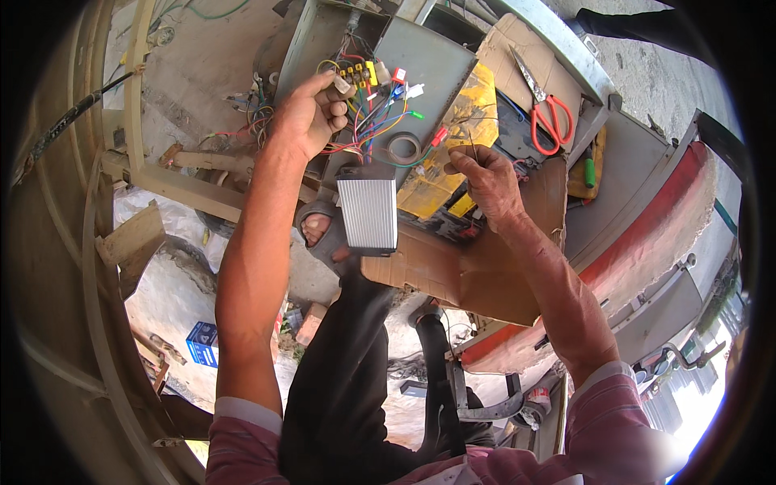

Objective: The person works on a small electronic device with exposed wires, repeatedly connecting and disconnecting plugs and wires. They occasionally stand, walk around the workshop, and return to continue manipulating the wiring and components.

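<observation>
My left hand [311, 113] is raised with its fingers curled in beside a yellow terminal block [356, 77] with wires on it. What its fingertips hold is too small to make out. My right hand [491, 186] pinches a thin dark strand [472, 141] between thumb and forefinger, above a yellow, dirt-streaked panel [440, 166]. Between the hands spreads a bundle of coloured wires [368, 133] with red, white, blue and green plug ends. These wires run to a ribbed silver controller box [369, 214]. A roll of dark tape [403, 149] lies beside the wires.
Red-handled scissors [550, 121] lie on cardboard [517, 48] at the far right, near a green-handled tool [589, 172]. A bent cardboard sheet [493, 275] sits below my right hand. Metal frame bars [190, 194] stand at left; a blue box [203, 343] is on the ground.
</observation>
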Motion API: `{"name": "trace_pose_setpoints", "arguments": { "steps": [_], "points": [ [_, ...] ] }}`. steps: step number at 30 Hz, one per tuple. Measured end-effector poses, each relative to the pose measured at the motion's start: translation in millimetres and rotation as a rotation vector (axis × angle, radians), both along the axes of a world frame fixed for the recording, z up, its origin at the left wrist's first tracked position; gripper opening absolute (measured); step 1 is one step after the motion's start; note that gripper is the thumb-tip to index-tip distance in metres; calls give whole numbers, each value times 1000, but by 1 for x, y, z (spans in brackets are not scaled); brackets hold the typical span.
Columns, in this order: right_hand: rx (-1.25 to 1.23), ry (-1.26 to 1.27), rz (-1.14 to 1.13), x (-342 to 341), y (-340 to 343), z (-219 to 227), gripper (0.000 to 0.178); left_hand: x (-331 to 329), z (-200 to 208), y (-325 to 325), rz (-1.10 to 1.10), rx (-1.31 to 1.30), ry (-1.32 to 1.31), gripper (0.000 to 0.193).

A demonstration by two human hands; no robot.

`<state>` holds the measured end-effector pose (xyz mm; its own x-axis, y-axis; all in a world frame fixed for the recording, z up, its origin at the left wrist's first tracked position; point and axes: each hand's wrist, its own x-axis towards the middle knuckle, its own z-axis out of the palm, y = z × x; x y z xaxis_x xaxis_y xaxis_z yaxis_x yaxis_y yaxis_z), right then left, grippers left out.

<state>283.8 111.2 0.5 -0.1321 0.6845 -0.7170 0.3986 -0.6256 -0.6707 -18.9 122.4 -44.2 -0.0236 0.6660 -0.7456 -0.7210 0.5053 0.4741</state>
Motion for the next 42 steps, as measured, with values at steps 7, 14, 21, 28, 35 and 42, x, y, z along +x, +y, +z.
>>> {"name": "trace_pose_setpoints", "arguments": {
  "steps": [7,14,21,28,35,42],
  "points": [
    [63,-139,-15,-30,-4,-11,45,-2,-2,-2,-6,5,4,16],
    [99,-154,9,-28,-2,-14,31,-2,-5,-3,-20,4,17,13],
    [166,-30,-63,-24,-4,-19,28,-6,-6,-12,-63,88,10,14],
    [147,63,-77,-35,6,14,25,-1,20,-6,-87,109,-69,15],
    [237,108,50,-66,45,39,34,21,34,11,38,42,-142,17],
    [257,152,240,-101,57,36,39,19,25,13,55,48,-232,22]
  ]
}}
